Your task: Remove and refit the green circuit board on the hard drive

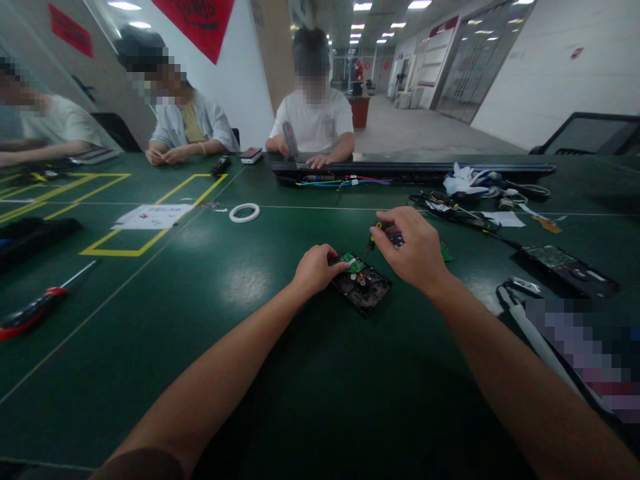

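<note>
Both forearms reach in over the green table (210,280); my left hand (316,268) is curled against the near-left edge of the drive (361,285), pinning it flat at table centre. My right hand (415,250) is closed around a screwdriver (371,245), tip down on the drive's green board (354,263). Left lies a red screwdriver (30,313).

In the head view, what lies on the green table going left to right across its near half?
Red-handled screwdriver → left hand → hard drive → right hand holding a small screwdriver → circuit board.
</note>
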A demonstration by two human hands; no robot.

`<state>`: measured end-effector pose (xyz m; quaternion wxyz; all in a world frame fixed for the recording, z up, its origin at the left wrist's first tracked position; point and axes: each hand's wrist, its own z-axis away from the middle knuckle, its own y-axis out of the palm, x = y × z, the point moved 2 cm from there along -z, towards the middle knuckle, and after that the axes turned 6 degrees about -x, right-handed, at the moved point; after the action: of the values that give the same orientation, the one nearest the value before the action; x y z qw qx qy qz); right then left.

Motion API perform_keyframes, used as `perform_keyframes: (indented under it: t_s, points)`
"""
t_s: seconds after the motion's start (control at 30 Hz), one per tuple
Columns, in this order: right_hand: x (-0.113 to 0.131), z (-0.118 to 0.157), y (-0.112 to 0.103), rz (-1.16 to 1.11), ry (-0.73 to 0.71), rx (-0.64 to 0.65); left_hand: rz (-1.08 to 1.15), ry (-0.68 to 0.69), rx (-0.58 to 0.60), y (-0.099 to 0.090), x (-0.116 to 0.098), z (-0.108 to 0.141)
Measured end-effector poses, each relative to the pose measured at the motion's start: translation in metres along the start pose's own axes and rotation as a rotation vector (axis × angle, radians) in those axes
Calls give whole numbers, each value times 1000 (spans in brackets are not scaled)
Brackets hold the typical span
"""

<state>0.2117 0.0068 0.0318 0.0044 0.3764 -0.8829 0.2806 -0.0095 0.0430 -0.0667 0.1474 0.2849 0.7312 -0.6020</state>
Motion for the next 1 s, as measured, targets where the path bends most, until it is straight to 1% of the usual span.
perform_keyframes:
  t_s: [0.33,0.63,0.7,0.87,1.0]
  points:
    - [-1,1,1,-25,13,12,2,-3,4,1,1,0]
    - [-5,3,1,-17,128,-2,2,-10,-8,1,0,1]
    - [-6,2,1,-6,106,-6,2,-11,-4,1,1,1]
    - [0,0,-1,19,-19,-4,-1,6,-9,1,0,0]
    - [1,0,0,25,-17,10,-4,4,-7,1,0,0]
